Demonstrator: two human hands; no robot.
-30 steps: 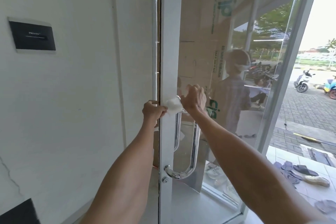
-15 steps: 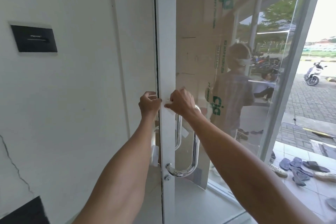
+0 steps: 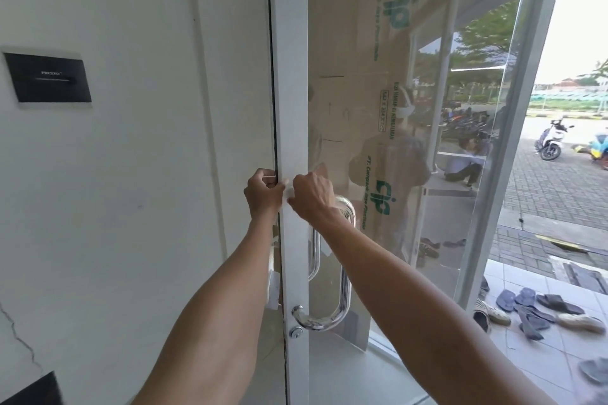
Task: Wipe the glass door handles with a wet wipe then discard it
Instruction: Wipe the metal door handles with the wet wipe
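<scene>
A curved chrome handle (image 3: 343, 276) is fixed to the white frame (image 3: 291, 92) of the glass door (image 3: 411, 108). Both my hands are raised in front of the frame, just above the handle's top end. My left hand (image 3: 263, 196) and my right hand (image 3: 312, 196) each pinch a small white wet wipe (image 3: 289, 191), of which only a sliver shows between the fingers. My right wrist hides the handle's top mount. A second handle bar (image 3: 315, 253) shows behind the glass.
A white wall (image 3: 131, 174) with a black plate (image 3: 47, 80) lies left of the door. A keyhole (image 3: 295, 333) sits below the handle. Sandals and shoes (image 3: 533, 309) lie on the tiled step at the right. Scooters (image 3: 549, 141) stand on the paved yard outside.
The door has swung nearly shut against the wall. Both hands have come closer together in front of the frame, and the wipe, earlier spread out between them, is now mostly hidden in the fingers.
</scene>
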